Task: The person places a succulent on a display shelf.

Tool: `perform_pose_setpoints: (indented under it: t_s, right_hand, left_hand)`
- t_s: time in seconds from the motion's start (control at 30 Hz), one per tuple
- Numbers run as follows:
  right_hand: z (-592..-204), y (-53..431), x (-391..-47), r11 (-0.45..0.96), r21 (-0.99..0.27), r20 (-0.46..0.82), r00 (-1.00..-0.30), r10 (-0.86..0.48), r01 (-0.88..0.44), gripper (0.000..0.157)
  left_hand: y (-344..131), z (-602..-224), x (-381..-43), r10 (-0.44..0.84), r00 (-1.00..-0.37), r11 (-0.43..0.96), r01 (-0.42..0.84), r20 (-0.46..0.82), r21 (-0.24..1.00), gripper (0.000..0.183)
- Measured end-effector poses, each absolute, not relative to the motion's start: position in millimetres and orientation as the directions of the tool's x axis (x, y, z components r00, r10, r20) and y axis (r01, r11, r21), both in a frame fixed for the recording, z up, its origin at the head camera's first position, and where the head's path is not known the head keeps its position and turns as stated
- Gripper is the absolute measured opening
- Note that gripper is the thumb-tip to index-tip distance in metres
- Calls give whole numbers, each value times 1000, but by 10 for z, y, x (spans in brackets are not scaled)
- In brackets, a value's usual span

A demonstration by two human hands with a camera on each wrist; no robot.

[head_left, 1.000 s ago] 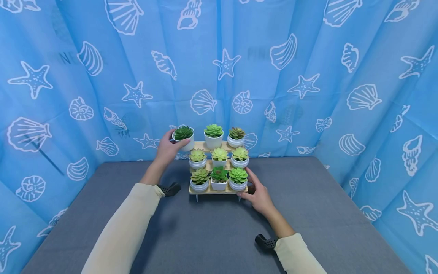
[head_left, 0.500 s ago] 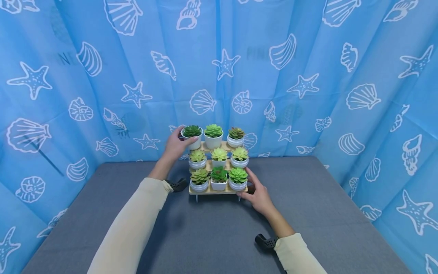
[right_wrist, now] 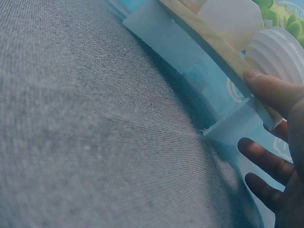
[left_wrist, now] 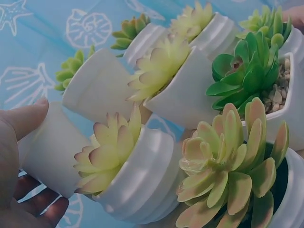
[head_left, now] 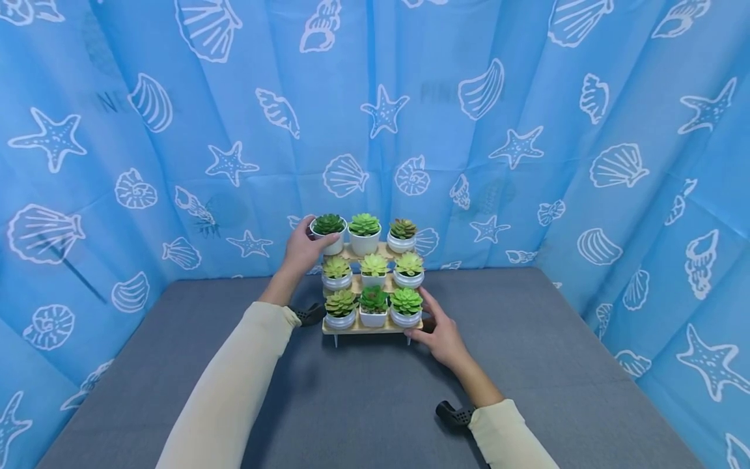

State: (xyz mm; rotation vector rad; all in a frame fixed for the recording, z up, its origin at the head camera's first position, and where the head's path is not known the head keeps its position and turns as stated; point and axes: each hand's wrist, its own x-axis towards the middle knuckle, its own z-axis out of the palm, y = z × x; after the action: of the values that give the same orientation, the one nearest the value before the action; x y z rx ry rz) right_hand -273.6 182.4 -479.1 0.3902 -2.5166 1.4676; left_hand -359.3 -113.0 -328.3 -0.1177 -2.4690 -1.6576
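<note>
A three-tier wooden plant stand (head_left: 351, 330) on white legs bears rows of small potted succulents. In the head view, my left hand (head_left: 301, 251) grips a white pot with a dark green succulent (head_left: 329, 225) at the left end of the top tier. The left wrist view has the thumb on one side of this white pot (left_wrist: 57, 152) and fingers curled below it. My right hand (head_left: 445, 335) holds the front right corner of the stand. In the right wrist view, the thumb lies on the board's end (right_wrist: 254, 90), one finger goes behind it, and the other fingers stretch out free.
Beside the held pot is a bright green succulent (head_left: 364, 225), then a reddish one (head_left: 403, 228) on the right. Several pale green ones fill the lower tiers around a dark green one (head_left: 374, 298). Grey cloth (head_left: 363, 404) covers the table; a blue shell-print curtain (head_left: 381, 65) hangs behind.
My left hand has moved right with the dark green succulent, bringing it from beside the top tier to its left end, next to the bright green one. The right hand has stayed at the stand's corner.
</note>
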Motion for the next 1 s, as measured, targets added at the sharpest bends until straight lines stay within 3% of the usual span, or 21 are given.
perform_pose_setpoints:
  t_s: [1.0]
  right_hand:
    - [-4766, 1816, -2723, 471, -823, 297, -947, -123, -319, 96]
  left_hand:
    - [-1100, -3320, -3644, 28, -990, 414, 139, 140, 900, 85]
